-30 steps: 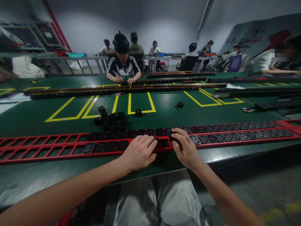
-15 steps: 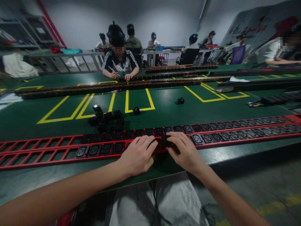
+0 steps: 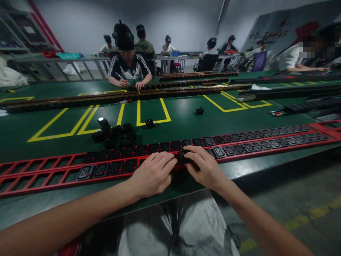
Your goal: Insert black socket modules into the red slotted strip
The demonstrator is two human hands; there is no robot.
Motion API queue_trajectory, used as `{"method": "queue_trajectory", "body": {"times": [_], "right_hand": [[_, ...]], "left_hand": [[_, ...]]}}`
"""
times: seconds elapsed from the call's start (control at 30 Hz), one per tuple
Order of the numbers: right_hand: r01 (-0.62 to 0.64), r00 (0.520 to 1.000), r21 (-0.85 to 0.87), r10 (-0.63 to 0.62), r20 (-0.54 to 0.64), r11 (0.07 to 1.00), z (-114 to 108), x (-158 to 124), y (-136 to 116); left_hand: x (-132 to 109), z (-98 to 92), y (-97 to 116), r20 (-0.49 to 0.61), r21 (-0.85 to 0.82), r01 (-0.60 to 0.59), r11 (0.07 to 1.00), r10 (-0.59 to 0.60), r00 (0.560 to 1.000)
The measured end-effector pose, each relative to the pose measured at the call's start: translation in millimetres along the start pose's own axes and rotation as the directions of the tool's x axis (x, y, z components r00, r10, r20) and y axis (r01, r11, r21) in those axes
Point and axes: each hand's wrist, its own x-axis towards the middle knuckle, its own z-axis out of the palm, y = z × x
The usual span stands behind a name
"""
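- Green matte tabletop marked with yellow painted lines fills the foreground of a grey-walled workshop hall.
- One black plastic socket module sits in the near rail of a long red metal frame, close to the tabletop's near edge, between the two hands.
- Right hand is half closed on that module, fingers over its top and thumb at its near side.
- Left hand lies palm down with fingers loosely bent, fingertips touching the frame just beside the module; it grips nothing.
- Both rails carry rows of seated black sockets to the right and a shorter run to the left, with open slots beyond.
- Behind the frame lies a loose heap of black sockets, with a single black socket farther out.
- Across the tabletop a person in a dark striped jacket leans over long dark strips; other people sit at tables behind.
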Motion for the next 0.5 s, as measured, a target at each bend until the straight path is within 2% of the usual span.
{"method": "queue_trajectory", "body": {"times": [0.17,0.5], "right_hand": [[0.013,1.0,-0.01,-0.013,0.021,1.0,-1.9,1.7,-2.2],[0.033,0.997,-0.04,-0.03,0.073,0.999,-2.0,0.8,-1.3]], "left_hand": [[0.5,-1.8,-0.6,-0.039,-0.008,-0.037,0.999,0.037,0.999],[-0.3,-0.5,-1.6,-0.029,-0.023,-0.061,0.998,0.061,0.998]]}}
